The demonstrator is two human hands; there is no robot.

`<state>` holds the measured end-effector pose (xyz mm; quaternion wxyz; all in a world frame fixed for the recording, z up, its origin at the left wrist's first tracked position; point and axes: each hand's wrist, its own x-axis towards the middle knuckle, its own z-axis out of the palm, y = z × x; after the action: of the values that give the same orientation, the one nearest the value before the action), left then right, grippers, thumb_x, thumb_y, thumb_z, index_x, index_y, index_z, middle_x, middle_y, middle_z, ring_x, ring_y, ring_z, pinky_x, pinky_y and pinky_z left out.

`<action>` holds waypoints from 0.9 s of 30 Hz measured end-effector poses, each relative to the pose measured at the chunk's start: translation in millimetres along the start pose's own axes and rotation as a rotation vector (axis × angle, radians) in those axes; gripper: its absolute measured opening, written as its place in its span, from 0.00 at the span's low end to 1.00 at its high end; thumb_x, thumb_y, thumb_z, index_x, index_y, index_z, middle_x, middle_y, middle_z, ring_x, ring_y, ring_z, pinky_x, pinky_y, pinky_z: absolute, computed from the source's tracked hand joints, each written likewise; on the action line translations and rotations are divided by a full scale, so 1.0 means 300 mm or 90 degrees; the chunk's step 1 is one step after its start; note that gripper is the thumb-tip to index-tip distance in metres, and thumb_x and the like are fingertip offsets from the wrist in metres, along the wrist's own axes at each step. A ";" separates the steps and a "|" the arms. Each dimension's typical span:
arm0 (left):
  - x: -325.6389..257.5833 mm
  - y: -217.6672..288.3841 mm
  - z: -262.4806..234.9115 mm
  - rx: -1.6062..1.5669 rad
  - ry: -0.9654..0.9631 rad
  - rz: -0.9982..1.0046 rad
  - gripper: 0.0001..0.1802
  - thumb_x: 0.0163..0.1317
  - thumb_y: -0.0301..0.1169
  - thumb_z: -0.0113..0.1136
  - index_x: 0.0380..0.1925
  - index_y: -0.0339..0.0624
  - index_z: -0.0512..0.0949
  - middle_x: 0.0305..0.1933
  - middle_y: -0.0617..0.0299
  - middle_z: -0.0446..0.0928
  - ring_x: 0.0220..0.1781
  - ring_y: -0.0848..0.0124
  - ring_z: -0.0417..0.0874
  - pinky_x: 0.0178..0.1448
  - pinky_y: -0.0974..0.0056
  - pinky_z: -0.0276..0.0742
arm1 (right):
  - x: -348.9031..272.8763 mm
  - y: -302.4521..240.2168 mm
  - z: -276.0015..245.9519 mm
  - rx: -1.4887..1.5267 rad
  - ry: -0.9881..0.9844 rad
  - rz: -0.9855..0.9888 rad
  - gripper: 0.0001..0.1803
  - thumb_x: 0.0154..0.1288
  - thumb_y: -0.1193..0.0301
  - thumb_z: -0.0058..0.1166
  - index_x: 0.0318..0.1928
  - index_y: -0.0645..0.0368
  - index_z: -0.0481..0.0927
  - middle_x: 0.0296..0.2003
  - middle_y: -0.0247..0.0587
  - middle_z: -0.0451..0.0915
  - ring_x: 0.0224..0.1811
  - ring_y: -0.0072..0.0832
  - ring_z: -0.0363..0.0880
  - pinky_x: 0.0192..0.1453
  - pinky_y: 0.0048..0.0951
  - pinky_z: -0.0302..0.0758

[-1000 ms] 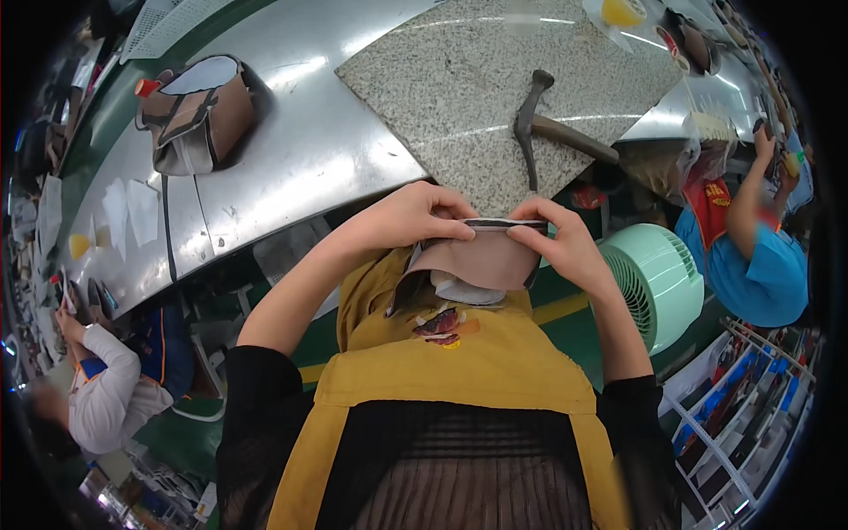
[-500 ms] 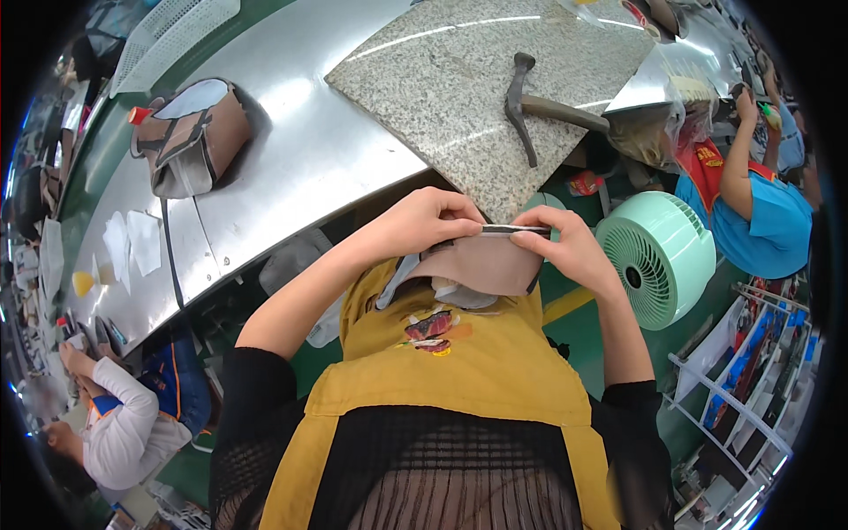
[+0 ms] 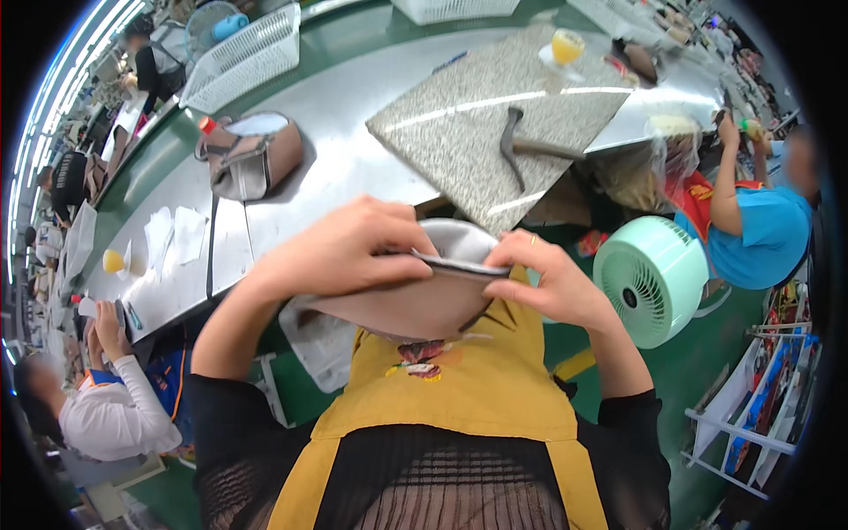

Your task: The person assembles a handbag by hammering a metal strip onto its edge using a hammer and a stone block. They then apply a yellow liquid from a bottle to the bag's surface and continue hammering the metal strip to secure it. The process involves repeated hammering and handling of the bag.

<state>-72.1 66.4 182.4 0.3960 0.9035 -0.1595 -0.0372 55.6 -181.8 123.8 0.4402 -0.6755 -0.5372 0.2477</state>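
Left fingers [image 3: 397,268] and right fingers [image 3: 519,251] grip a brown piece [image 3: 402,306] above a yellow apron [image 3: 459,402].

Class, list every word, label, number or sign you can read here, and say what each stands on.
Black shirt, upper left: pale lettering, not copied here.
Red garment, right: yellow marks, too small and blurred to read.
Yellow apron: coloured print, no readable words.
Brown piece in both hands: no lettering visible.
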 end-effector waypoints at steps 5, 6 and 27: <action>0.081 0.042 -0.219 0.390 0.203 0.129 0.10 0.54 0.29 0.65 0.37 0.50 0.85 0.34 0.65 0.74 0.45 0.64 0.74 0.56 0.61 0.66 | 0.187 -0.128 -0.100 -0.335 0.260 -0.233 0.11 0.54 0.70 0.65 0.39 0.54 0.79 0.30 0.31 0.76 0.41 0.31 0.76 0.65 0.45 0.63; 0.114 0.012 -0.233 0.400 0.209 0.127 0.10 0.55 0.29 0.65 0.38 0.49 0.84 0.37 0.64 0.75 0.47 0.63 0.74 0.58 0.60 0.66 | 0.215 -0.103 -0.110 -0.373 0.274 -0.239 0.11 0.55 0.69 0.65 0.39 0.53 0.79 0.31 0.31 0.76 0.42 0.31 0.76 0.66 0.45 0.63; 0.167 -0.741 -0.013 -0.486 0.478 -0.452 0.43 0.61 0.46 0.63 0.69 0.41 0.54 0.41 0.56 0.77 0.37 0.72 0.77 0.38 0.66 0.77 | 0.249 0.205 -0.057 -0.469 0.164 -0.075 0.23 0.54 0.65 0.64 0.52 0.48 0.78 0.50 0.33 0.77 0.41 0.33 0.80 0.39 0.31 0.79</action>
<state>33.5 194.4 26.3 0.6823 0.6483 0.3231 0.0990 123.1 -119.1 89.5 0.2457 -0.7817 -0.5684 -0.0736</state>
